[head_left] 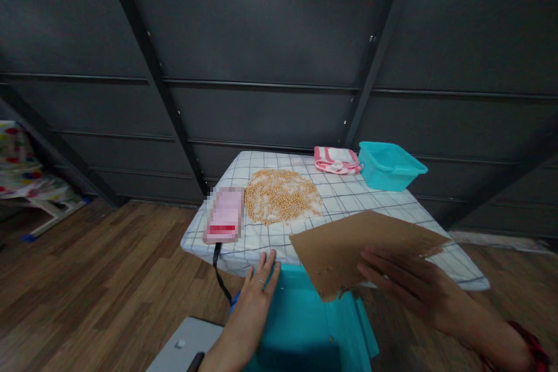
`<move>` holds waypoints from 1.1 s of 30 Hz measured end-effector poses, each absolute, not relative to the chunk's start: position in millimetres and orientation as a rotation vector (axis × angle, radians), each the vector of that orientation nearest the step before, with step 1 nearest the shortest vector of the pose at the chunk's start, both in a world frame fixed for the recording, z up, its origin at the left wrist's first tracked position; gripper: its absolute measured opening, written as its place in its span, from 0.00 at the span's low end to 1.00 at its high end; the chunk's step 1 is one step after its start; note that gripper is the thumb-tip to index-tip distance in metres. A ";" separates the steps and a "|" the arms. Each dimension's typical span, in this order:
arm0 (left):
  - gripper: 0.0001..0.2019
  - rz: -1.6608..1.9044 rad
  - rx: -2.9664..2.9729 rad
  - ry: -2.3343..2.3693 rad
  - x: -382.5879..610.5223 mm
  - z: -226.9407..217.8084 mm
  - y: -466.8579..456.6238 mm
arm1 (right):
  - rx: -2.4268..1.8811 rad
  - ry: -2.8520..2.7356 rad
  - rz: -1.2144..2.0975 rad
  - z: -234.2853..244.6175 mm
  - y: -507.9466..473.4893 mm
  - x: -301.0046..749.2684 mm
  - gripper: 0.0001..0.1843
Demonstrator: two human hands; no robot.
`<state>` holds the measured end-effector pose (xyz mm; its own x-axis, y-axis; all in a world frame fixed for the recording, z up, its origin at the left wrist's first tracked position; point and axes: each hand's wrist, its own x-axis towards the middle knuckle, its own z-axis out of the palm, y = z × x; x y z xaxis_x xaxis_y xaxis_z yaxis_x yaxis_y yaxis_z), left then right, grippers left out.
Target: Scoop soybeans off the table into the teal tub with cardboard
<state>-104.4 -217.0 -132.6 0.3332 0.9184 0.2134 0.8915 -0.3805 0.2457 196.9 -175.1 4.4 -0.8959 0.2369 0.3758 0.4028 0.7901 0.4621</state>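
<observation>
My left hand [257,288] rests with fingers stretched flat on the near edge of a small table covered by a white checked cloth [375,200]. My right hand [405,282] lies flat and open on a brown cardboard sheet [357,244] that overhangs the table's near right edge. A spread heap of yellow beans [281,195] lies in the middle of the cloth, beyond both hands. Just left of the beans lies a pink flat object [224,215].
A turquoise plastic tub [389,165] and a folded pink-and-white cloth [336,160] sit at the far right of the table. A turquoise bin [300,325] stands below the near edge, a grey flat object [185,346] beside it. Dark metal wall behind; wooden floor around.
</observation>
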 end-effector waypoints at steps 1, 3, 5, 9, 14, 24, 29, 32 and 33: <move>0.41 0.485 2.494 1.701 -104.4 -133.0 -216.7 | -0.498 -2.681 -0.772 2.9 -175.6 197.1 0.29; 0.41 0.481 2.494 1.701 -104.7 -133.8 -216.4 | -0.504 -2.678 -0.737 0.5 -176.4 198.0 0.30; 0.42 0.476 2.497 1.694 -105.3 -134.1 -216.5 | -0.521 -2.691 -0.710 -0.3 -176.2 199.9 0.30; 0.42 0.478 2.505 1.684 -105.4 -132.6 -217.2 | -0.615 -2.673 -0.727 2.1 -171.5 204.0 0.32; 0.41 0.449 2.515 1.690 -103.8 -131.5 -216.9 | -0.577 -2.656 -0.750 7.4 -168.9 200.5 0.30; 0.41 0.466 2.497 1.691 -103.8 -132.9 -216.4 | -0.578 -2.672 -0.740 4.6 -175.5 205.2 0.29; 0.40 0.456 2.517 1.696 -104.6 -135.5 -215.8 | -0.531 -2.698 -0.723 9.7 -174.6 199.6 0.24; 0.40 0.449 2.518 1.709 -104.0 -135.9 -215.3 | -0.491 -2.711 -0.706 16.2 -177.5 197.4 0.22; 0.40 0.448 2.517 1.710 -103.6 -135.4 -215.3 | -0.478 -2.712 -0.703 18.1 -178.8 197.8 0.21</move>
<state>-103.6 -215.3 -135.4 0.3404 0.9184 0.2017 0.8992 -0.3806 0.2156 197.8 -178.8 18.1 -0.9001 0.2408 0.3630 0.3867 0.8252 0.4117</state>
